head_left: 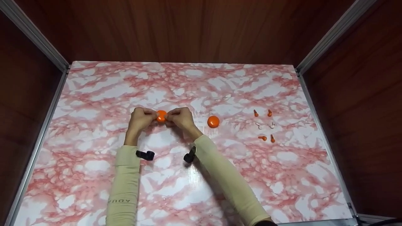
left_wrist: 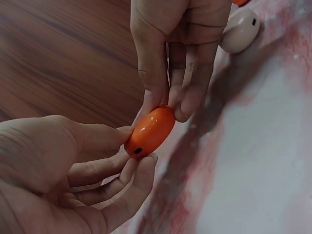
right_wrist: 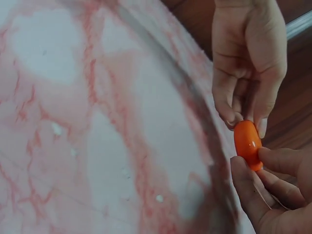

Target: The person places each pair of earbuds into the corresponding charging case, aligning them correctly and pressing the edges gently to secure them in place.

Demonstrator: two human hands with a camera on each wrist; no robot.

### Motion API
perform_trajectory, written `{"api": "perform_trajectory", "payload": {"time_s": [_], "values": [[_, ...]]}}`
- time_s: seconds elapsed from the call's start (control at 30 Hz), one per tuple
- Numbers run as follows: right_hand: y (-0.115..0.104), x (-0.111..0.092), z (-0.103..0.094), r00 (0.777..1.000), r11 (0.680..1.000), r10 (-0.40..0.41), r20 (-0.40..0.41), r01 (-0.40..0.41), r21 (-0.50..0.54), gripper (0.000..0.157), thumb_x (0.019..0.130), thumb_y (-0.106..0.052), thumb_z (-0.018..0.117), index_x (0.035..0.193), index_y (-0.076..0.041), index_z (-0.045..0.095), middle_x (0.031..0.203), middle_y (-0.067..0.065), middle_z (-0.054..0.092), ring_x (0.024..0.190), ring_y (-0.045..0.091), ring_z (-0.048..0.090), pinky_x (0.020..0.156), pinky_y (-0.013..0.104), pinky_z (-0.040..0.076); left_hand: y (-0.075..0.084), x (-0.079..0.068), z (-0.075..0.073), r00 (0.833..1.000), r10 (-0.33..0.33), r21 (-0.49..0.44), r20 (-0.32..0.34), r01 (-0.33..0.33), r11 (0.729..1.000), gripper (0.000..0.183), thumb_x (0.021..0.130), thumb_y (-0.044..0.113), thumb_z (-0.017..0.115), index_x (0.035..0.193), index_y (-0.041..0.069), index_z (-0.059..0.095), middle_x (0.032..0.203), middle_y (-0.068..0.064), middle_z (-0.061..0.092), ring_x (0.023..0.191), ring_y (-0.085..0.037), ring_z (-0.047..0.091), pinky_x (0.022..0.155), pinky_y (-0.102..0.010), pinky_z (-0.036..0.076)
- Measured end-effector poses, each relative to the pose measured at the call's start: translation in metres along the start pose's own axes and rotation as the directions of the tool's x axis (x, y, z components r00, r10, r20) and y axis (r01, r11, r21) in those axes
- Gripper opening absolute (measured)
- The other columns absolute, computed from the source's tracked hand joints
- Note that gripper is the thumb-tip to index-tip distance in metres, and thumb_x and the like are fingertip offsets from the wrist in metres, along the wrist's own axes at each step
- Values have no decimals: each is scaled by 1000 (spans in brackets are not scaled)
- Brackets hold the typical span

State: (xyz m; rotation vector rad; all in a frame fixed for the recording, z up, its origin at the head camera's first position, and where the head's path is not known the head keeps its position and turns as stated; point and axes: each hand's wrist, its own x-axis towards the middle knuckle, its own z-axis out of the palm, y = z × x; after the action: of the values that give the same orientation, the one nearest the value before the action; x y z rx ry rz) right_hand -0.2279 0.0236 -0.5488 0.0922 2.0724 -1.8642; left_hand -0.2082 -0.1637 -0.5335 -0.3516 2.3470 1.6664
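Orange and glossy, the case [head_left: 161, 116] hangs over the worktop [head_left: 163, 185] between the left hand [head_left: 142, 118] and right hand [head_left: 182, 118], the fingers [left_wrist: 144, 178] of both pinching its opposite ends. It should prove light, stiff and rather slippery; those ends likely give the surest hold.

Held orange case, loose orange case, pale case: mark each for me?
Held orange case [head_left: 161, 116], head view, upper face.
Loose orange case [head_left: 213, 121], head view, upper face.
Pale case [left_wrist: 241, 32], left wrist view, visible side.
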Motion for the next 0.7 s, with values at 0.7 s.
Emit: {"api": "perform_trajectory", "payload": {"time_s": [0.7], "values": [[-26,-19,-30,995,994,-103,6,103,42,20,94,-3,77,112,4,78,107,18,73,85,25,80,83,35,68,26,-18,8,997,69,-231,30,-61,971,32,100,16,73,121,-7,74,123,-27,73,88,-17,78,90,-35,66]]}}
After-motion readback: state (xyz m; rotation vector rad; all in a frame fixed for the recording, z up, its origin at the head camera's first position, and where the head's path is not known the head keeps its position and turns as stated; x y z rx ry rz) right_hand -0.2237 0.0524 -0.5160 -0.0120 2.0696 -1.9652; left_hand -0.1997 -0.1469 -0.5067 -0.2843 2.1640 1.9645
